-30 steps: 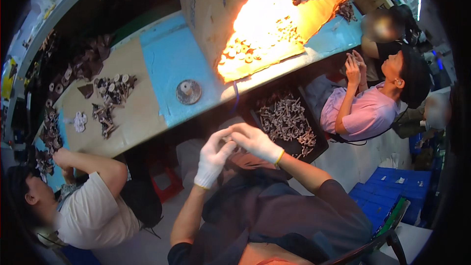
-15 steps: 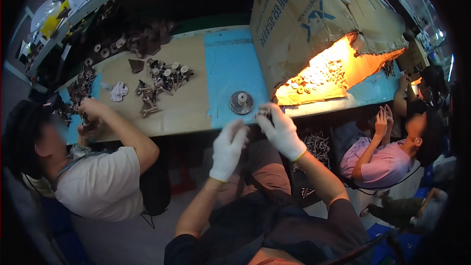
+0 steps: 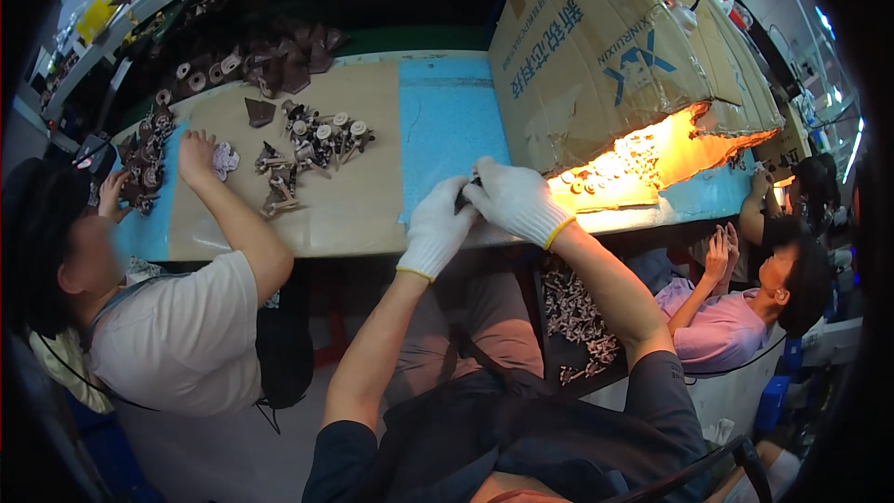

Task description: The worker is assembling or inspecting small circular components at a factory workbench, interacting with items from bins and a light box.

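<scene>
My left hand (image 3: 438, 227) and my right hand (image 3: 515, 203), both in white knit gloves with yellow cuffs, meet over the blue mat (image 3: 451, 121) near the bench's front edge. Their fingers close together around a small dark part (image 3: 470, 188), mostly covered by the gloves, so its kind does not show. The round metal base with a pale post is hidden behind my hands. To the left, on brown board, lies a pile of small metal parts with round pale discs and stems (image 3: 324, 134).
A large cardboard box (image 3: 596, 65) stands at the right, its torn opening glowing orange over small parts (image 3: 643, 160). A dark tray of metal parts (image 3: 577, 317) sits below the bench edge. One co-worker (image 3: 186, 335) sits at my left, another (image 3: 722, 307) at the right.
My hands have come together above the mat, the left moving up and right, and now cover the round base. The left co-worker's arm has moved forward, with that person's hands now apart.
</scene>
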### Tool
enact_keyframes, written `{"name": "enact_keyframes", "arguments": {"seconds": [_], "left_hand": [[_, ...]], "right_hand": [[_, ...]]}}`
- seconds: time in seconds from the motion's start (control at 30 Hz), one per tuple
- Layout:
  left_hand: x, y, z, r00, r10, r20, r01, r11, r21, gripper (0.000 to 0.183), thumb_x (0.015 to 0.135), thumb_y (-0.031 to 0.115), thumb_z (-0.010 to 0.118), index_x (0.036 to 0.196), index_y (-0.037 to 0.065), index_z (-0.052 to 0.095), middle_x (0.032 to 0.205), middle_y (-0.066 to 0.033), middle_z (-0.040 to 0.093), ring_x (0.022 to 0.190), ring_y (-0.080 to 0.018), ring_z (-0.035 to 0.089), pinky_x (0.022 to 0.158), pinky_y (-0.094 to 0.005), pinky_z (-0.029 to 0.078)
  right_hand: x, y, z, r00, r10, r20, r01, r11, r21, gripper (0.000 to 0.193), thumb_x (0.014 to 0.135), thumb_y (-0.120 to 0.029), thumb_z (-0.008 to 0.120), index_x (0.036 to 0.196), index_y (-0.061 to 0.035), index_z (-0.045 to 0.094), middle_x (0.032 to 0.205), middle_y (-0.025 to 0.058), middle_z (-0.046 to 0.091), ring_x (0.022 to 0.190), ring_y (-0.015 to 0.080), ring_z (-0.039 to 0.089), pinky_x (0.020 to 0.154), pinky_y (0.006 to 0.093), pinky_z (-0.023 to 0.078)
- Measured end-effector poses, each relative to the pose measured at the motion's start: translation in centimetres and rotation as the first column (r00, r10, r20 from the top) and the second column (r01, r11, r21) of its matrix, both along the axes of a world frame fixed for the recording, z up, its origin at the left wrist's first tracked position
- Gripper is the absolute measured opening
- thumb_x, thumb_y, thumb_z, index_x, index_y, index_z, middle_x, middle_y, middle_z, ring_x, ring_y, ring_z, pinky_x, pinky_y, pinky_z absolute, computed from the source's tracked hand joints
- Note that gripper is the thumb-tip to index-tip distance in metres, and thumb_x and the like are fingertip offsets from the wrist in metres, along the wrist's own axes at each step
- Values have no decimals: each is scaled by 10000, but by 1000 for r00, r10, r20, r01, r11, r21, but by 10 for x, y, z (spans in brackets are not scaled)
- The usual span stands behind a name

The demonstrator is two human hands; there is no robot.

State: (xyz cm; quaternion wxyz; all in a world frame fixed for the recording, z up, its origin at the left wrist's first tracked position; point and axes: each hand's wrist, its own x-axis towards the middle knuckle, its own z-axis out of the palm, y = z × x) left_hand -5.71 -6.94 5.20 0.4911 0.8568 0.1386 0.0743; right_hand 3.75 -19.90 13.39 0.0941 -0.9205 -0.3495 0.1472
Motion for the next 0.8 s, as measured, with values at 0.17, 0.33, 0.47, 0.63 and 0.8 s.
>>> {"name": "enact_keyframes", "arguments": {"seconds": [0.17,0.33,0.47,0.63,0.8], "left_hand": [[3,5,-9,999,33,20,-34,999,32,445,981,247,698,1373,41,652,1228,-209,735,1118,-353,718,973,-422,555],[5,23,-17,955,140,262,-1,885,-467,493,1034,323,654,1421,19,628,1308,-206,729,1233,-298,700,1058,-374,523],[18,4,20,948,167,270,-11,868,-497,428,1061,296,638,1373,4,661,1256,-174,750,1188,-243,701,1041,-334,518],[32,-18,3,876,221,428,43,849,-527,294,1085,195,518,1123,-14,721,1101,-131,748,1034,-189,676,964,-312,519],[39,-18,9,890,196,412,-14,914,-406,310,1074,220,513,1145,0,720,1080,-171,741,1027,-236,700,949,-344,533]], "right_hand": [[-10,26,2,992,84,90,-65,978,-199,394,1057,-374,580,1182,-4,630,1024,237,774,944,428,774,808,540,620],[-8,22,9,990,78,115,-62,988,-140,353,1027,-346,623,1124,-11,678,1030,230,781,931,431,779,786,527,630],[-8,23,7,971,206,119,-167,947,-274,309,942,-322,710,998,-18,734,950,190,788,883,384,794,744,493,641],[-7,10,-31,948,195,251,-142,966,-214,231,858,-248,771,940,-33,758,858,127,778,825,320,801,698,472,641],[-2,5,-35,882,258,396,-211,965,-157,118,860,-130,693,891,-54,778,867,142,783,780,297,798,642,436,630]]}}
